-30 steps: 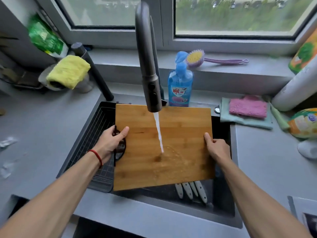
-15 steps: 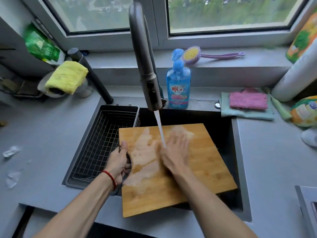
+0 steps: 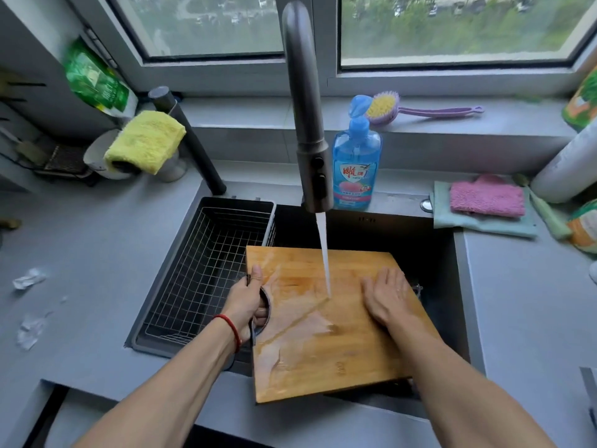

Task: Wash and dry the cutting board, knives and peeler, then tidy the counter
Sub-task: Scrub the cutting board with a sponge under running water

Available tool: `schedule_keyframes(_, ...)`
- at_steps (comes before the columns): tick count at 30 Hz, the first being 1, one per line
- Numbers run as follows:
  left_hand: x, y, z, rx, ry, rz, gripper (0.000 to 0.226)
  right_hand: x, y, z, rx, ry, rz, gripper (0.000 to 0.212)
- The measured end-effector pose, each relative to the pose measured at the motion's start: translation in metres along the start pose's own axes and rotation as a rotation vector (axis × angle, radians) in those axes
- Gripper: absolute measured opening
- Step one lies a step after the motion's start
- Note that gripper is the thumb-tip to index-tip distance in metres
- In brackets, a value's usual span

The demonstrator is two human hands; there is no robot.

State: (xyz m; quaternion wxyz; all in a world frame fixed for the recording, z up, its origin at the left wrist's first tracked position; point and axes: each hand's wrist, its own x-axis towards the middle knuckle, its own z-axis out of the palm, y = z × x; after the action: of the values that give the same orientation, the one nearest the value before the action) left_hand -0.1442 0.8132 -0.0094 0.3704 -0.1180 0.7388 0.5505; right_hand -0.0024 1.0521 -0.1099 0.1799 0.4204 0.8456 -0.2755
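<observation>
Bamboo cutting board (image 3: 326, 344) is lying over the black sink (image 3: 420, 240), near edge overhanging the front counter lip, surface wet. Left hand (image 3: 247, 300) is gripping the board's left edge at the handle cutout, thumb on top, fingers curled through the hole; a red cord is sitting on that wrist. Right hand (image 3: 386, 294) is pressing flat on the board's right half, fingers straight and together. Water stream (image 3: 324, 253) is hitting the board between the hands. Wire basket (image 3: 206, 270) is sitting in the sink just left of the board. Faucet (image 3: 307, 101) is running above. Blue dish soap bottle (image 3: 355, 169) is standing behind the sink; pink cloth (image 3: 486, 197) is lying to its right, yellow cloth (image 3: 145, 140) far left, scrub brush (image 3: 386, 106) on the sill.
</observation>
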Motion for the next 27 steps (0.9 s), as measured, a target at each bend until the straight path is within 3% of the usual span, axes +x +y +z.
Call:
schedule_keyframes(7, 0.020, -0.003, 0.004, -0.034, -0.031, 0.002, 0.047, -0.053, -0.130, 0.028, 0.026, -0.021, -0.553, 0.073)
schedule_keyframes(11, 0.033, -0.006, -0.005, -0.028, -0.054, 0.007, 0.054, -0.075, -0.063, 0.026, -0.069, 0.058, -0.759, 0.064)
schedule_keyframes(13, 0.039, -0.008, -0.011, -0.034, -0.066, -0.001, 0.056, -0.070, 0.001, 0.011, -0.090, 0.149, -0.592, 0.059)
schedule_keyframes(15, 0.043, -0.011, -0.015, -0.054, -0.086, -0.015, 0.058, -0.062, 0.051, -0.009, -0.077, 0.214, -0.260, 0.060)
schedule_keyframes(17, 0.046, -0.015, -0.016, -0.082, -0.108, -0.022, 0.059, -0.057, 0.073, -0.031, 0.018, 0.240, -0.047, 0.061)
schedule_keyframes(22, 0.052, -0.017, -0.021, -0.124, -0.123, -0.021, 0.063, -0.061, 0.053, -0.062, 0.319, 0.313, 0.082, 0.045)
schedule_keyframes(27, 0.059, -0.009, -0.024, -0.109, -0.124, 0.037, 0.061, -0.084, 0.036, -0.085, 0.429, 0.463, 0.112, 0.026)
